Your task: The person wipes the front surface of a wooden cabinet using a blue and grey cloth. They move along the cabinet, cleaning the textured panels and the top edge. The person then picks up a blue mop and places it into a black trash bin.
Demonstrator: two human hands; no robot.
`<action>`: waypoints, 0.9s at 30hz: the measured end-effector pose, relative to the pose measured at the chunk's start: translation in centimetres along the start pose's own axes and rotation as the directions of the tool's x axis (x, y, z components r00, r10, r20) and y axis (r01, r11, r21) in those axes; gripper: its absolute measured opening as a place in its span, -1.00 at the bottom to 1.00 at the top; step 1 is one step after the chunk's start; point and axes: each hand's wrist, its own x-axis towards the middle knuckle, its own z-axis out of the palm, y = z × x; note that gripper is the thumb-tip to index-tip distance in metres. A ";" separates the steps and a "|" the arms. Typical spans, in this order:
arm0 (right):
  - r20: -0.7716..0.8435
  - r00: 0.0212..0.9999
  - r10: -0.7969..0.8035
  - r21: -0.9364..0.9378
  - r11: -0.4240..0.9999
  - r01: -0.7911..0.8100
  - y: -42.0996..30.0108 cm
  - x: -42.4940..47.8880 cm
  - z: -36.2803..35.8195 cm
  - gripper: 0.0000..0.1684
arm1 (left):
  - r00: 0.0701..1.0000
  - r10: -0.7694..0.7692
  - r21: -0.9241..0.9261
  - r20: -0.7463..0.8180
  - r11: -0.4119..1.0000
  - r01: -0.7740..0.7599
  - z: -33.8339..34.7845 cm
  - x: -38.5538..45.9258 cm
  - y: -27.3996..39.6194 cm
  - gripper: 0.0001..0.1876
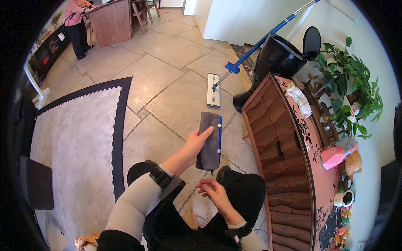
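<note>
Held in my left hand is a grey mop pad with a blue edge and white snap buttons; my thumb lies across its face. My right hand is just below the pad, apart from it, with its fingers loosely bent and nothing in them. Beyond the pad, a flat mop head rests on the tiled floor, its white top plate facing up. Its blue mop handle slants up to the right and passes in front of a black boot-shaped bin.
A brown wooden cabinet stands close on my right, with plants, a white cloth and a pink spray bottle on top. A dark-edged grey rug lies left. Another person stands at a wooden counter.
</note>
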 end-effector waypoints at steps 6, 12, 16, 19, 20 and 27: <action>0.015 0.990 -0.143 -0.191 0.971 0.143 -5.6 2.0 -1.0 -0.74 | 0.999 0.042 -0.108 0.031 0.993 -0.039 1.9 -1.8 1.7 -0.69; 0.168 0.947 -0.275 -0.315 0.895 0.316 -10.3 5.8 -1.5 -0.72 | 0.974 0.189 -0.242 -0.126 0.946 -0.215 -0.3 -2.7 4.4 -0.68; 0.159 0.951 -0.266 -0.372 0.876 0.307 -12.6 8.8 -1.6 -0.79 | 0.964 0.208 -0.302 -0.165 0.920 -0.250 -1.9 -3.7 5.8 -0.65; 0.131 0.969 -0.210 -0.336 0.910 0.243 -13.6 12.0 -3.2 -0.78 | 0.965 0.182 -0.319 -0.188 0.918 -0.235 -2.1 -4.1 6.5 -0.63; 0.125 0.973 -0.193 -0.331 0.917 0.224 -13.9 13.1 -4.0 -0.78 | 0.973 0.162 -0.304 -0.166 0.930 -0.206 -2.2 -4.3 6.8 -0.59; -0.081 0.996 0.033 -0.090 0.995 -0.040 -15.9 24.1 -9.4 -0.77 | 0.973 0.010 -0.329 -0.230 0.940 -0.088 -1.6 -3.0 7.0 -0.53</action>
